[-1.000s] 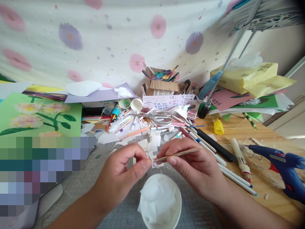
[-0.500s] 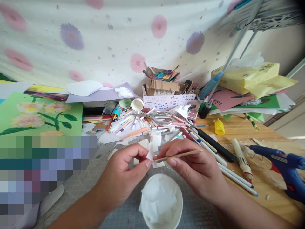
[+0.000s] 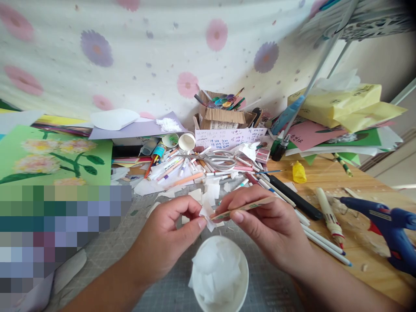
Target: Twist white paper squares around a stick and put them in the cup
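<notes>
My left hand (image 3: pixel 175 234) pinches a small piece of white paper (image 3: pixel 207 213) between thumb and fingertips. In my right hand (image 3: pixel 260 221) is a flat wooden stick (image 3: pixel 245 206), held between thumb and fingers, with greenish marks along its side. Its tip meets the paper at the left fingertips. Just below both hands stands a white paper cup (image 3: pixel 245 277), with crumpled white paper (image 3: pixel 216 271) rising from its mouth. Loose white paper squares (image 3: pixel 212 190) lie on the grey cutting mat (image 3: pixel 130 242) behind my fingers.
Scissors (image 3: pixel 222 161) lie on a heap of markers at the back. To the right are a blue glue gun (image 3: pixel 380 216), a thick white pen (image 3: pixel 329 214) and a yellow lump (image 3: pixel 299 172). A cardboard box (image 3: pixel 224 117) stands behind; a green flower painting (image 3: pixel 74 160) is at left.
The stick has turned a little in my right hand and shows more of its marked face. The paper at the left fingertips has shifted and now hangs slightly below them.
</notes>
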A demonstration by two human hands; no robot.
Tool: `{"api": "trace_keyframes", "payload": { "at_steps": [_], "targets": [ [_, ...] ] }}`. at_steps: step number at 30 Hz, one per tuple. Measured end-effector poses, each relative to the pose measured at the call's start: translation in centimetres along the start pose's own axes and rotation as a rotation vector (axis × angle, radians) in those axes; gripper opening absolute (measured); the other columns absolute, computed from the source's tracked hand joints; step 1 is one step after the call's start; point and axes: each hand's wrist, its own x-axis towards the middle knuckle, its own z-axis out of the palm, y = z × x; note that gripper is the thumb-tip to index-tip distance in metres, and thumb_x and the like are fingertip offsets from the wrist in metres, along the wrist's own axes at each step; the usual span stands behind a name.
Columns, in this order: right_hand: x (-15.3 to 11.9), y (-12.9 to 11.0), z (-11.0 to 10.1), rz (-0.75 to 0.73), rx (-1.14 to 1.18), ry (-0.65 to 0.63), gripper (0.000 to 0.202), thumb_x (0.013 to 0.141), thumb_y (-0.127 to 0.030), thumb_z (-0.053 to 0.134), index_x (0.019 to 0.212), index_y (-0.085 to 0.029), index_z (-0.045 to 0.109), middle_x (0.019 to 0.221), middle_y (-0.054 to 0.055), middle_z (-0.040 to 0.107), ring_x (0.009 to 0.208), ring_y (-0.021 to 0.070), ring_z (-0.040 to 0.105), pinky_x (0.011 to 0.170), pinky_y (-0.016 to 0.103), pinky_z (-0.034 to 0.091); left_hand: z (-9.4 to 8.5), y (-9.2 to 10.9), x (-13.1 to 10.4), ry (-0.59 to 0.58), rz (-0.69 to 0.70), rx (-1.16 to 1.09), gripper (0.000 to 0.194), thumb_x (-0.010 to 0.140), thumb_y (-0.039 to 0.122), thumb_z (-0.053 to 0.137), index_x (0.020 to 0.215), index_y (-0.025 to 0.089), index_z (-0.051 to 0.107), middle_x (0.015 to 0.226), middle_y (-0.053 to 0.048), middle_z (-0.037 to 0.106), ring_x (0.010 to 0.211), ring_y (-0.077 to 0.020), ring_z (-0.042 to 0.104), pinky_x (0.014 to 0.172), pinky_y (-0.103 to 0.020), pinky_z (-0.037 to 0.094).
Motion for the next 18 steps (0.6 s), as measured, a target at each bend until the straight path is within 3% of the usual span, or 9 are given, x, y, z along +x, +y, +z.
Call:
{"api": "trace_keyframes", "payload": {
  "at_steps": [11, 18],
  "targets": [
    [0.6, 1.3, -0.5, 0.101, 0.33, 0.192, 0.003, 0.093, -0.025, 0.078, 0.093, -0.023, 0.076, 0.088, 0.001, 0.078, 0.08, 0.0151, 0.078, 0.075, 0.028, 0.07, -0.3, 0.2, 0.0, -0.043, 0.027, -0.046, 0.014, 0.077, 0.026, 0.061, 0.064, 0.022, 0.058, 0.061, 0.006, 0.049, 0.058, -0.0133, 0.044, 0.053, -0.024, 0.035],
    [1.4, 1.0, -1.8, 0.19, 0.394, 0.247, 0.009, 0.087, -0.026, 0.084, 0.086, -0.023, 0.076, 0.083, -0.002, 0.078, 0.071, 0.0137, 0.079, 0.071, 0.027, 0.07, -0.3, 0.0, 0.0, -0.043, -0.01, -0.058, 0.013, 0.077, 0.027, 0.061, 0.065, 0.021, 0.059, 0.064, 0.005, 0.052, 0.06, -0.0136, 0.046, 0.056, -0.025, 0.036]
  ]
}}
